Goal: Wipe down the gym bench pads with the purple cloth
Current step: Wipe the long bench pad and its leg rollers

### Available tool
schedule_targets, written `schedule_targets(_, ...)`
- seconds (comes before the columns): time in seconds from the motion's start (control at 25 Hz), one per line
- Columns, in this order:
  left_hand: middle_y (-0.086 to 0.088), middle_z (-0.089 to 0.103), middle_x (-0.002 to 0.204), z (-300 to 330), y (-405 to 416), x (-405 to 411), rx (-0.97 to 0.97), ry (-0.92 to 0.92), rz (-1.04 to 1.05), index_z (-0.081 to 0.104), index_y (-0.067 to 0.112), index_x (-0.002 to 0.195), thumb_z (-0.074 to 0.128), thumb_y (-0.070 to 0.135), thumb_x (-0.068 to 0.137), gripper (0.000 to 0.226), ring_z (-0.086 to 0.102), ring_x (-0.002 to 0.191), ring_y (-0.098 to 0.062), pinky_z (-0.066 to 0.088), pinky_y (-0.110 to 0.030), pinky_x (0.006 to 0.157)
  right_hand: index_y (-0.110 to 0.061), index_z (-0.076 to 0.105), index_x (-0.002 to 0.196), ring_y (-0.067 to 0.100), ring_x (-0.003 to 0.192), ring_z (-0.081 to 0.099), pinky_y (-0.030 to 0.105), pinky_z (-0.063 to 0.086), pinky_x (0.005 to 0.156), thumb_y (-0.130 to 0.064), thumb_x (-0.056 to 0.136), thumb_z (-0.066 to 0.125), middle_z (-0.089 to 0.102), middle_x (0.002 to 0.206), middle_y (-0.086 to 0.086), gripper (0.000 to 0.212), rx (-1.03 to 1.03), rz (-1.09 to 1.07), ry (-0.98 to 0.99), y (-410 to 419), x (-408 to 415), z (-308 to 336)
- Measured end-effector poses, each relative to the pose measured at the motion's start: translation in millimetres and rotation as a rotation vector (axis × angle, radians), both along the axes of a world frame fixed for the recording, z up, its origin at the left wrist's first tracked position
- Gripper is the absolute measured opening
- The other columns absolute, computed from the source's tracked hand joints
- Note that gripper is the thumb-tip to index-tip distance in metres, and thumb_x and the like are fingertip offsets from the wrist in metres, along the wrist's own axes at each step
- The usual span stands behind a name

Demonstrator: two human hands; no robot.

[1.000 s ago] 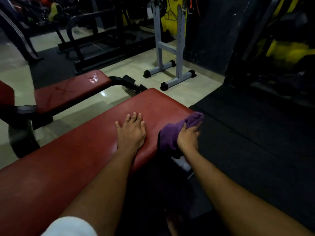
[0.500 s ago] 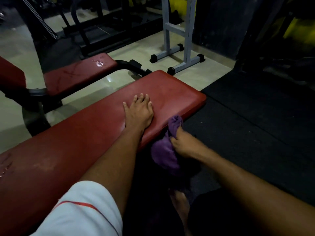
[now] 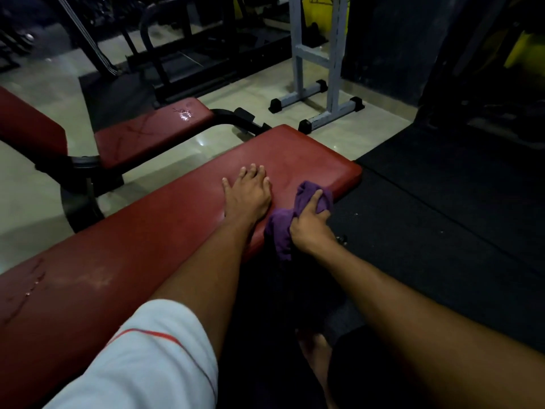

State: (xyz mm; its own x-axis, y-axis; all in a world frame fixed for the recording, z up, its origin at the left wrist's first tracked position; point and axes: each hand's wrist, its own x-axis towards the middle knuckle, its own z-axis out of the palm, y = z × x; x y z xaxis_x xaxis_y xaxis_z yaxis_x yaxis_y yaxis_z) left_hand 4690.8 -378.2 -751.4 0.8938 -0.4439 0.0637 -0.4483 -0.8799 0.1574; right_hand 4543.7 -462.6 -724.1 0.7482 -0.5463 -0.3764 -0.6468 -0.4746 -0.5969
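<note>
Closest in you've got a white sleeve [image 3: 141, 358] with a thin red stripe on the left arm, and a bare foot [image 3: 317, 354] down on the dark floor mat [image 3: 442, 231] between the two arms. The long red bench pad [image 3: 118, 261] runs diagonally across, and it's got a few wet-looking streaks near its close left end. The left hand [image 3: 247, 194] lies flat on top of that pad, fingers [image 3: 259, 169] straight and spread a bit, holding nothing, just pressing down. Right beside it the right hand [image 3: 309, 222] has its fingers curled round the purple cloth [image 3: 283, 228], which is bunched up against the pad's right side edge, near the far corner, with part of it hanging below the edge. Past that there's a second red pad [image 3: 153, 134] on a black frame [image 3: 233, 121], with a shiny wet spot near its far end, sitting on pale tiled floor [image 3: 35, 178]. Further back stands a grey metal rack [image 3: 318, 93] with black end caps, and behind it more dark machines, too dim to make out, plus a bit of yellow wall [image 3: 321, 1].
</note>
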Motion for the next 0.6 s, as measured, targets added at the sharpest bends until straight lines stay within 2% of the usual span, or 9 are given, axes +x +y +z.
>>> schedule_targets(0.08,-0.001,0.020,0.170,11.4,6.8,-5.7,0.023,0.059,-0.064,0.030,0.021,0.160,0.025,0.043,0.110,0.055,0.016,0.157,-0.022,0.009,-0.068,0.121,-0.014,-0.018,0.155,0.045,0.124,0.048,0.043,0.042,0.100,-0.022,0.101,0.045,0.012,0.154,0.034,0.084,0.067,0.148,-0.041,9.6,-11.9,-4.4)
schedule_targets(0.16,0.000,0.016,0.171,23.2,35.8,-15.0,0.105,0.013,-0.129,0.027,0.022,0.160,0.025,0.045,0.110,0.056,0.012,0.157,-0.019,0.006,-0.067,0.122,-0.016,-0.007,0.158,0.041,0.127,0.049,0.037,0.043,0.104,-0.023,0.099,0.047,0.022,0.156,0.030,0.080,0.194,0.306,-0.110,14.9,-27.6,-12.3)
schedule_targets(0.2,0.001,0.016,0.171,25.6,59.8,-21.4,0.156,-0.025,-0.133,0.026,0.023,0.161,0.025,0.046,0.110,0.056,0.012,0.157,-0.018,0.005,-0.066,0.123,-0.017,0.002,0.158,0.040,0.128,0.050,0.037,0.043,0.104,-0.023,0.098,0.048,0.029,0.154,0.026,0.076,0.241,0.273,-0.147,15.3,-33.9,-13.9)
schedule_targets(0.24,0.002,0.016,0.171,25.3,87.5,-28.2,0.189,-0.051,-0.115,0.026,0.025,0.161,0.024,0.046,0.110,0.056,0.012,0.157,-0.016,0.004,-0.063,0.124,-0.016,0.008,0.157,0.040,0.127,0.049,0.039,0.043,0.104,-0.023,0.098,0.048,0.031,0.153,0.025,0.072,0.270,0.145,-0.178,14.4,-35.9,-12.4)
schedule_targets(0.32,0.004,0.017,0.170,20.2,138.0,-43.5,0.191,-0.053,-0.034,0.026,0.028,0.161,0.023,0.047,0.110,0.055,0.014,0.157,-0.016,0.003,-0.060,0.125,-0.011,0.001,0.158,0.043,0.128,0.046,0.042,0.040,0.104,-0.020,0.100,0.044,0.024,0.155,0.026,0.072,0.271,-0.194,-0.173,15.8,-30.1,-5.6)
schedule_targets(0.36,0.005,0.018,0.170,17.3,152.5,-48.4,0.144,-0.018,0.010,0.027,0.031,0.161,0.023,0.048,0.110,0.054,0.014,0.157,-0.016,0.004,-0.059,0.125,-0.010,-0.005,0.158,0.044,0.128,0.045,0.042,0.039,0.103,-0.020,0.102,0.043,0.019,0.155,0.026,0.074,0.282,-0.297,-0.164,19.0,-24.5,1.4)
schedule_targets(0.48,0.008,0.021,0.169,5.3,163.0,-49.3,0.008,0.027,0.091,0.029,0.036,0.160,0.024,0.048,0.110,0.051,0.016,0.156,-0.015,0.006,-0.058,0.125,-0.008,-0.014,0.156,0.044,0.120,0.052,0.042,0.043,0.095,-0.029,0.103,0.044,0.016,0.153,0.028,0.081,0.266,-0.352,-0.164,43.4,-2.6,5.7)
schedule_targets(0.6,0.009,0.025,0.168,-1.3,161.5,-41.3,-0.045,0.030,0.096,0.033,0.037,0.158,0.026,0.047,0.109,0.050,0.018,0.156,-0.014,0.006,-0.059,0.125,-0.007,-0.017,0.155,0.042,0.114,0.055,0.040,0.044,0.087,-0.032,0.103,0.044,0.017,0.152,0.028,0.084,0.189,-0.280,-0.093,57.2,5.6,-0.1)
